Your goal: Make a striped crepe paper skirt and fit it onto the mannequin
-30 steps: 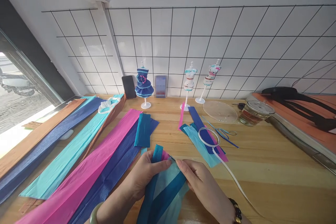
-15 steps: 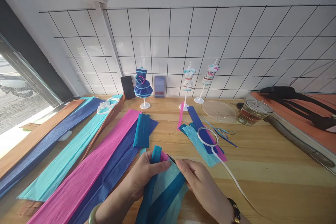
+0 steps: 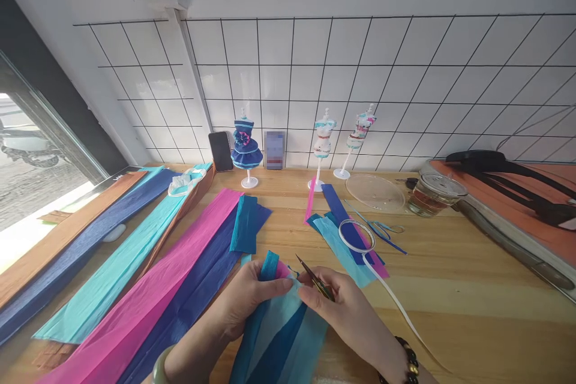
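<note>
My left hand (image 3: 252, 297) pinches the top of a bundle of teal, light blue and pink crepe paper (image 3: 281, 336). Small pointed scissors (image 3: 317, 279) lie in my right hand (image 3: 335, 300), their tips pointing up and left. The thumb of that hand touches the light blue paper beside my left thumb. Teal and light blue layers hang down from my fingers toward the bottom edge. What is pinched between the fingertips is partly hidden.
Long crepe strips (image 3: 153, 270) cover the left side. Behind stand a dressed mannequin (image 3: 245, 144), two more mannequins and two phones. To the right are cut pieces, a tape roll (image 3: 356, 236), blue scissors (image 3: 382, 229), a glass jar (image 3: 435, 194) and a bag (image 3: 531, 192).
The scissors have swung up out of the paper and now show more fully in my right hand. My right thumb has come closer to my left, and the hanging paper has shifted.
</note>
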The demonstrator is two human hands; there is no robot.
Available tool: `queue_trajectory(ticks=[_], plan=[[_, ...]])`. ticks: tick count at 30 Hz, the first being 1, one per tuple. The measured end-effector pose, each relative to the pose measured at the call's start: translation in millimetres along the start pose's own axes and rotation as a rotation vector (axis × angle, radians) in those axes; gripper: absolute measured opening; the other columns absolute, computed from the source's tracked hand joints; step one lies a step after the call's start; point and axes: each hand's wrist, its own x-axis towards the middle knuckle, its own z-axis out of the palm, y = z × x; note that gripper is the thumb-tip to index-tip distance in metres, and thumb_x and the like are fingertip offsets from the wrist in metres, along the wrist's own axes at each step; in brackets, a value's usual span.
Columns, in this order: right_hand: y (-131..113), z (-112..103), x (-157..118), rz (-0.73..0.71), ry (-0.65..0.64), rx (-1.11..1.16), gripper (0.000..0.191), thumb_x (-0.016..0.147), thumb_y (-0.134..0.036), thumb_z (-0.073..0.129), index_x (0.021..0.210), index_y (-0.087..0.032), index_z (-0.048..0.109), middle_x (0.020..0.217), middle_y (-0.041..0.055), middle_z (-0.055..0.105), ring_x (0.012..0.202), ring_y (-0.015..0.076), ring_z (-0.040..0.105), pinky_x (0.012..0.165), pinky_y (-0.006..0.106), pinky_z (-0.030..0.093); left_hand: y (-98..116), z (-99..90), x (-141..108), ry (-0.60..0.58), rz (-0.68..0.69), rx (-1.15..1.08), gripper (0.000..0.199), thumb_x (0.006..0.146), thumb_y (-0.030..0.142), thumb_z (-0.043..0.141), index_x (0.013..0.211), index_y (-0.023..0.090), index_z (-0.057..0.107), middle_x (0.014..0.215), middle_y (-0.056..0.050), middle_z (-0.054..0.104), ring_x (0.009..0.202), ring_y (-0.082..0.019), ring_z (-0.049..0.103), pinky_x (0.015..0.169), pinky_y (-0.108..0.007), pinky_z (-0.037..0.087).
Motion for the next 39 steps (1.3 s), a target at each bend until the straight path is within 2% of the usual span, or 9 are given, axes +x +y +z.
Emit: queue_trajectory(ticks=[8, 13, 17, 20, 24, 26, 29, 34, 39], plan=[[5, -1, 1, 0.069, -0.045, 0.019, 0.024, 0.076, -0.034, 0.06, 0.09, -0.015, 0.061, 0.078, 0.0014, 0.057, 0.074, 0.0158, 0.052, 0.07, 0.026, 0.043, 1, -3.2, 2, 0.003, -0.045, 0.135, 0.026, 0.067, 0.037, 0.072, 0.069, 0.011, 0.067, 0.057, -0.001, 0.062, 0.049, -0.01, 0.052, 0.052, -0.023, 0.04], [6, -3, 1, 0.11, -0.053, 0.072, 0.021, 0.074, -0.028, 0.062, 0.091, -0.016, 0.061, 0.078, -0.0004, 0.056, 0.074, 0.0139, 0.051, 0.07, 0.023, 0.042, 6, -7.2, 3, -0.057, 0.033, 0.128, 0.027, 0.067, 0.036, 0.071, 0.08, 0.012, 0.068, 0.068, -0.003, 0.063, 0.064, -0.016, 0.057, 0.064, -0.028, 0.043], [4, -4, -1, 0.146, -0.056, 0.099, 0.022, 0.075, -0.028, 0.061, 0.094, -0.017, 0.061, 0.073, -0.0024, 0.053, 0.064, 0.0102, 0.046, 0.06, 0.02, 0.039, 4, -16.6, 3, -0.029, 0.087, 0.332, 0.069, 0.059, 0.027, 0.079, 0.122, 0.018, 0.051, 0.07, 0.006, 0.05, 0.061, -0.008, 0.044, 0.056, -0.021, 0.035], [0, -5, -2, 0.224, -0.062, 0.098, 0.025, 0.075, -0.028, 0.06, 0.098, -0.017, 0.06, 0.068, -0.0043, 0.048, 0.052, 0.007, 0.036, 0.047, 0.019, 0.03, 1, -23.3, 5, -0.048, 0.129, 0.525, 0.089, 0.057, 0.019, 0.079, 0.134, 0.022, 0.036, 0.071, 0.008, 0.039, 0.059, -0.007, 0.033, 0.05, -0.02, 0.027], [-8, -7, -2, 0.266, -0.079, 0.11, 0.027, 0.074, -0.025, 0.061, 0.099, -0.017, 0.06, 0.069, -0.0043, 0.047, 0.05, 0.0058, 0.032, 0.041, 0.019, 0.023, 5, -24.9, 5, 0.004, 0.135, 0.505, 0.064, 0.068, 0.022, 0.07, 0.127, 0.017, 0.046, 0.063, 0.009, 0.035, 0.055, -0.007, 0.032, 0.05, -0.021, 0.026], [-11, -8, -2, 0.266, -0.092, 0.135, 0.027, 0.074, -0.023, 0.06, 0.1, -0.017, 0.06, 0.07, -0.004, 0.049, 0.051, 0.0058, 0.033, 0.041, 0.018, 0.023, 9, -23.6, 4, 0.007, 0.146, 0.427, 0.045, 0.074, 0.027, 0.066, 0.116, 0.016, 0.056, 0.063, 0.007, 0.044, 0.057, -0.008, 0.04, 0.056, -0.022, 0.034], [-13, -8, -2, 0.265, -0.107, 0.159, 0.025, 0.074, -0.023, 0.06, 0.099, -0.016, 0.06, 0.072, -0.0032, 0.051, 0.053, 0.0062, 0.036, 0.041, 0.018, 0.023, 15, -22.2, 0, -0.061, 0.172, 0.322, 0.024, 0.08, 0.033, 0.06, 0.096, 0.016, 0.065, 0.079, -0.001, 0.063, 0.074, -0.014, 0.055, 0.073, -0.028, 0.042], [-12, -6, -2, 0.25, -0.092, 0.133, 0.028, 0.073, -0.026, 0.061, 0.1, -0.016, 0.06, 0.078, -0.0014, 0.054, 0.057, 0.0073, 0.041, 0.042, 0.018, 0.024, 15, -22.2, 0, -0.103, 0.24, 0.403, 0.033, 0.071, 0.029, 0.071, 0.1, 0.018, 0.063, 0.094, -0.004, 0.068, 0.093, -0.021, 0.058, 0.08, -0.03, 0.043], [-1, -4, -1, 0.19, -0.104, 0.134, 0.028, 0.073, -0.029, 0.064, 0.098, -0.017, 0.061, 0.075, -0.0014, 0.055, 0.061, 0.0094, 0.046, 0.048, 0.018, 0.031, 13, -21.6, 0, -0.085, 0.182, 0.409, 0.025, 0.077, 0.036, 0.063, 0.084, 0.012, 0.067, 0.083, -0.004, 0.069, 0.078, -0.019, 0.059, 0.071, -0.028, 0.043]])
